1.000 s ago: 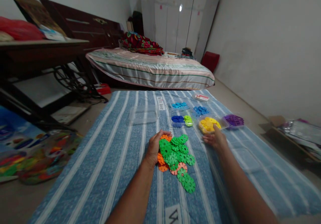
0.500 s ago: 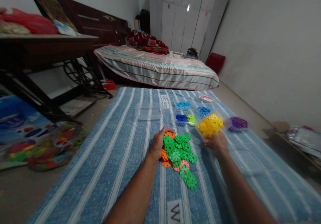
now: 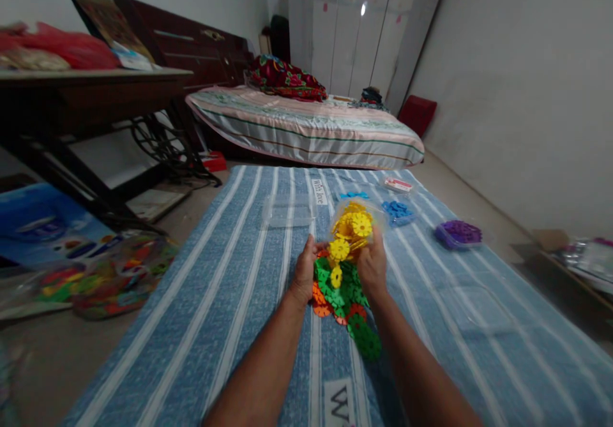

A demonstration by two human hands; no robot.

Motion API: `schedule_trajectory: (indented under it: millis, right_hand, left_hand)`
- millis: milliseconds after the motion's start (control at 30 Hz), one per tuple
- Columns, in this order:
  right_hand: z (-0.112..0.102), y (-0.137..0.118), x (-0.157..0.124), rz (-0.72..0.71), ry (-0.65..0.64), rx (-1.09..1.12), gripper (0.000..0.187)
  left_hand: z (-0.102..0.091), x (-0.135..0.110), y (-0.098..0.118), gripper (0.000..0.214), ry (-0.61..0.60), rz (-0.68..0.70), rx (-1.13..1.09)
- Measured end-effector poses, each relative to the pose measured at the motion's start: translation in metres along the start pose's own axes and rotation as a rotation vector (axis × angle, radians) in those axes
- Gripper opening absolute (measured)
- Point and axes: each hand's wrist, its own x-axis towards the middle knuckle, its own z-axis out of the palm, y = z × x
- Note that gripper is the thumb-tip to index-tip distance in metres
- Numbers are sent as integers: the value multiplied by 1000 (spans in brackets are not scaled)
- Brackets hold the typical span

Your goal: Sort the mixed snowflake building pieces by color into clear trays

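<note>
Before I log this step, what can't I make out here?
Head view:
Right hand: some fingers hidden behind clear container.
Orange discs: count; green discs cover some.
Light-blue discs: partly behind container.
Packet: print too small.
Near lettering: cut by bottom edge.

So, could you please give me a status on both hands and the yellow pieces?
Right hand gripping tilted clear box. Yellow pieces above green pieces. Left hand cupped beside orange pieces. Nothing visibly in the way.

Bare left forearm [image 3: 268, 357] and right forearm [image 3: 419, 350] reached forward, slanting toward each other. Left hand [image 3: 305, 272] cupped, palm turned inward, fingers curving rightward. Right hand [image 3: 374, 266] curled in grip, fingers partly hidden. Hands faced each other, near but apart.
</note>
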Motion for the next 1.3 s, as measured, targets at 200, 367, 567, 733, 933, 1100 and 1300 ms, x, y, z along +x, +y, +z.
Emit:
schedule_trajectory:
  millis: [200,367,567,733,933,1100,1300]
  right_hand:
    - [16,9,-3,-154,54,-117,52]
    - [19,16,-1,-250,53,-125,48]
    - [21,12,2,-371,18,-163,53]
    - [21,2,11,-461,55,-179,52]
    - [24,-6,20,-251,52,-33,44]
    - [2,-2,41,234,203,430,60]
    - [-58,13,53,557,346,600,14]
  left_hand:
    - [1,0,-1,56,-35,-13,-35]
    - [-2,1,0,56,18,-19,-55]
    - [0,-1,2,54,40,-90,-73]
    - [3,-2,4,64,-14,-128,-89]
    - [2,-3,6,66,-6,-168,-67]
    - [-2,-2,6,58,45,-126,-60]
    - [-5,2,4,47,72,-92,-36]
